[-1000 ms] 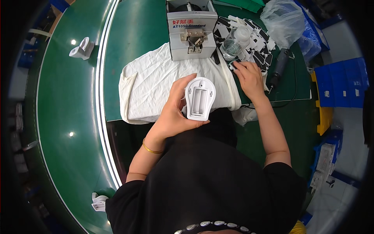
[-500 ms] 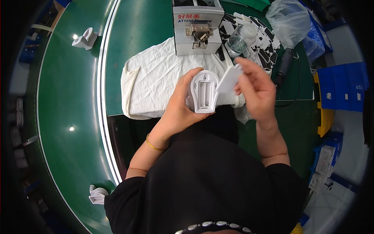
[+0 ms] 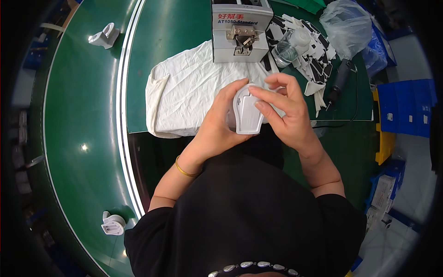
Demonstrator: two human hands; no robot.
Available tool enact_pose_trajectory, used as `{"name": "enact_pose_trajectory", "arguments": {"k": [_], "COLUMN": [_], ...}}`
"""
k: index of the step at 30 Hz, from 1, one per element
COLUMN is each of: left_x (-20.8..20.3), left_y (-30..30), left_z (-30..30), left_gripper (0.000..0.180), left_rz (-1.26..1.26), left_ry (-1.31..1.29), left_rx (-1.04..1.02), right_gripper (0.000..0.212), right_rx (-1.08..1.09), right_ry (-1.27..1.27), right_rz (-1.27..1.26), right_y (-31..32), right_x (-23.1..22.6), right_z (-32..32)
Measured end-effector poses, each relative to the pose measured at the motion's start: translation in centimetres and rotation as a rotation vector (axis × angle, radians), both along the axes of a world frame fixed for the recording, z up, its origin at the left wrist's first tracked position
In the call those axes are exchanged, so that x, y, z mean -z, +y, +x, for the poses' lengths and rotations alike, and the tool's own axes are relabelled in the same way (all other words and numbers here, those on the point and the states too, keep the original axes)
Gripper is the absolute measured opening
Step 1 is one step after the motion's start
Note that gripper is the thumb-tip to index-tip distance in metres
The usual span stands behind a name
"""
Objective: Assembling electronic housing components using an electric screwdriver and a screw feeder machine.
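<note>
My left hand (image 3: pixel 213 123) is wrapped round a white plastic housing (image 3: pixel 236 104), wide and round at the top and narrower toward me. A flat white battery cover (image 3: pixel 250 118) lies over the housing's battery compartment, which it now hides. With thumb and index finger, my right hand (image 3: pixel 294 114) touches the cover's upper end, the other fingers curled. Whether the cover sits fully flush cannot be made out under the fingertips. Both hands are just above the near edge of a white cloth (image 3: pixel 182 87).
Beyond the cloth stands a grey machine (image 3: pixel 222 44). To its right are a clear jar (image 3: pixel 283 55), a heap of black and white strips (image 3: pixel 319 54) and an electric screwdriver (image 3: pixel 340 81). On the green belt at left sit two white housings (image 3: pixel 106 37). Blue bins (image 3: pixel 407 104) stand far right.
My right hand has moved left and brought the cover from beside the housing onto its compartment. The white housings on the belt have shifted slightly in the picture.
</note>
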State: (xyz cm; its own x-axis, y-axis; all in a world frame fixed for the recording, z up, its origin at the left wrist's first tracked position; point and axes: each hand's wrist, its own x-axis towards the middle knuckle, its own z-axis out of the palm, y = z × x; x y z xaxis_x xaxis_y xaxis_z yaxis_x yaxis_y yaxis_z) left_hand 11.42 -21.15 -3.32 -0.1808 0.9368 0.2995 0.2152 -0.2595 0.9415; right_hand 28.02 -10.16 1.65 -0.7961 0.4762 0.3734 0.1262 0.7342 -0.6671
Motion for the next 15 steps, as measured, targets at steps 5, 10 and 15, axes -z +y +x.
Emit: {"name": "enact_pose_trajectory", "arguments": {"k": [5, 10, 15], "left_x": [-1.2, -1.7, -1.8], "left_y": [0.3, 0.4, 0.5], "left_z": [-1.1, 0.4, 0.5], "left_gripper": [0.08, 0.058, 0.063], "left_rz": [0.084, 0.045, 0.031], "left_ry": [0.072, -0.318, -0.279], "left_rx": [0.025, -0.011, 0.011], "right_gripper": [0.057, 0.062, 0.062], "right_rx": [0.126, -0.017, -0.011], "right_ry": [0.173, 0.222, 0.236], "right_rz": [-0.9, -0.851, -0.8], "right_y": [-1.0, -0.6, -0.3], "right_x": [0.7, 1.7, 1.5], "right_z": [-0.7, -0.8, -0.7]}}
